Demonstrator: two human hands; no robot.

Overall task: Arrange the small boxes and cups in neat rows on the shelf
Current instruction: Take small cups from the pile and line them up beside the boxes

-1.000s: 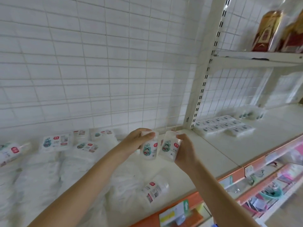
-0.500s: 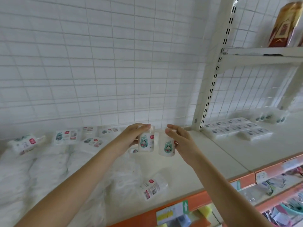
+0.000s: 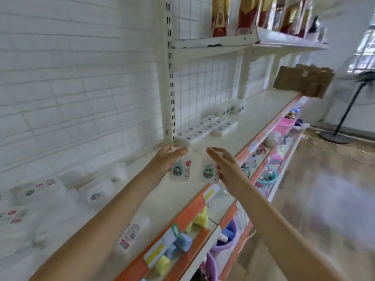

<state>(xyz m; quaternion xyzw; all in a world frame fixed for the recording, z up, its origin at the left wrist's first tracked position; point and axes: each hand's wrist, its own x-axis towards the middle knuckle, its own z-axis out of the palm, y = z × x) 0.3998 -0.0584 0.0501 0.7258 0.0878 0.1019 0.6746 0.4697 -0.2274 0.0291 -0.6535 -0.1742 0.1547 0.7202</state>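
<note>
You are looking down along a white shop shelf [image 3: 261, 112] with an orange front edge, backed by a white wire grid and a tiled wall. Your left hand [image 3: 165, 161] grips a small white cup [image 3: 181, 169] with a cartoon label, fingers curled round its top and side, holding it upright in the air above the shelf. Your right hand [image 3: 223, 165] holds a second, matching cup [image 3: 209, 171] just beside the first, thumb and fingers pinching its far side; the two cups hang side by side, very close, and you cannot tell whether they touch. Beyond your hands, past the slotted upright post [image 3: 170, 78], flat white boxes [image 3: 207, 126] lie in neat rows on the shelf, and a few more cups [image 3: 233, 108] stand against the grid behind them. To your left the shelf holds a blurred jumble of white packs [image 3: 40, 191] with small coloured labels. One more cup [image 3: 132, 234] lies on its side near the front edge, below your left forearm. A higher shelf carries red and gold packets [image 3: 247, 13]. Further along sits a brown cardboard box [image 3: 302, 80]. Lower shelves hold yellow and blue sponges [image 3: 172, 252] and purple and pink tubs
</note>
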